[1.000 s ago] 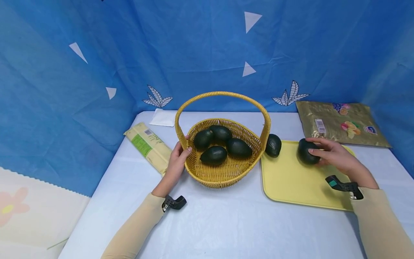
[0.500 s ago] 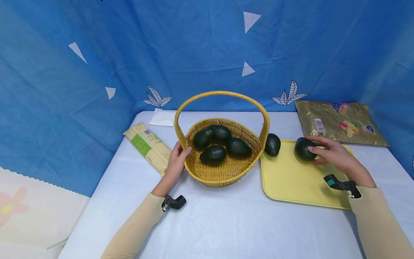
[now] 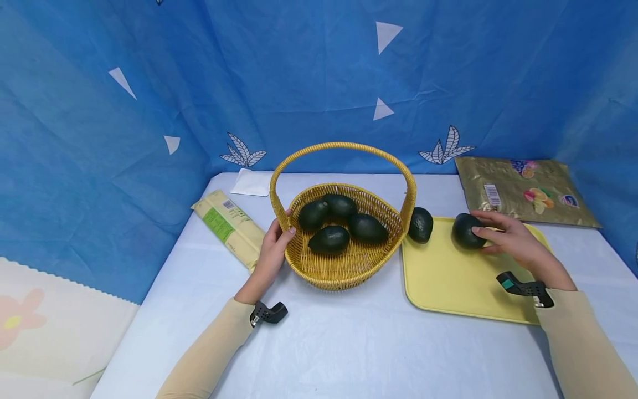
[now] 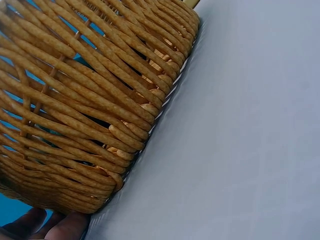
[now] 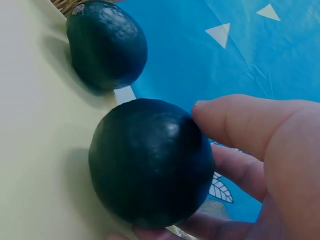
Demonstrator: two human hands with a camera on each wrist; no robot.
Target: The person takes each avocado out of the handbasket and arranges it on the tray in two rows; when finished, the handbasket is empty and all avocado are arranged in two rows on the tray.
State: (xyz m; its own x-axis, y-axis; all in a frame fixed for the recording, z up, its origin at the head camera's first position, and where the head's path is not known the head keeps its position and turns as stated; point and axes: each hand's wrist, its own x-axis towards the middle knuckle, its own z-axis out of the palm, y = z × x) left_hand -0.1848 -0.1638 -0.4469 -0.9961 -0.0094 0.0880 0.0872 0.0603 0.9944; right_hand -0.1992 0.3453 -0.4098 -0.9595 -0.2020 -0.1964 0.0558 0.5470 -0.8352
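Observation:
A yellow wicker basket [image 3: 335, 272] with a tall arched handle holds several dark green avocados [image 3: 330, 239]. My left hand [image 3: 271, 252] grips its left side, thumb over the rim by the foot of the handle. The woven wall [image 4: 75, 105] fills much of the left wrist view, with fingertips [image 4: 70, 227] at its lower end. Over the yellow tray [image 3: 448, 282], my right hand [image 3: 515, 239] holds an avocado [image 5: 150, 165] between thumb and fingers. Another avocado [image 3: 421, 225] lies at the tray's far left corner, right beside the basket.
Behind the tray lies a gold fruit-print bag [image 3: 528, 191]. A cream and green packet [image 3: 231, 228] is left of the basket, with a white packet [image 3: 251, 182] farther back. Blue cloth [image 3: 319, 83] hangs along the back of the white table [image 3: 324, 343].
My right hand has shifted slightly left over the tray, with the avocado in its fingers. My left hand and the basket have stayed in place.

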